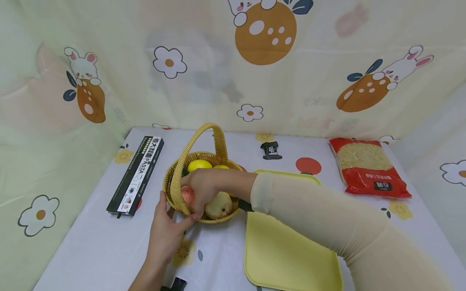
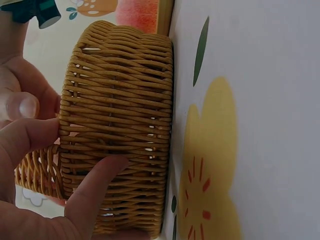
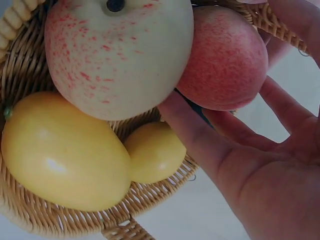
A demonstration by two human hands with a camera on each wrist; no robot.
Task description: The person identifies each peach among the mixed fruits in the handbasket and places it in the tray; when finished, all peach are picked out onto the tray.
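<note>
A wicker basket (image 1: 218, 141) with a tall arched handle holds several pieces of fruit. In it lie a pink peach (image 3: 225, 60), a large pale apple-like fruit with red flecks (image 3: 120, 55), a big yellow fruit (image 3: 65, 150) and a smaller yellow one (image 3: 156, 152). My right hand (image 1: 205, 188) reaches down into the basket, its fingers curled round the peach, which still sits among the other fruit. From the near left, my left hand (image 1: 165, 230) holds the basket, thumb and fingers against its woven side (image 2: 120, 100).
Right of the basket lies a yellow tray (image 1: 291, 250), partly under my right forearm. A black pasta box (image 1: 136, 176) is at the left, a small black packet (image 1: 271, 150) behind, and a red bag of pale dry food (image 1: 371, 167) at the far right. Patterned curtains enclose the table.
</note>
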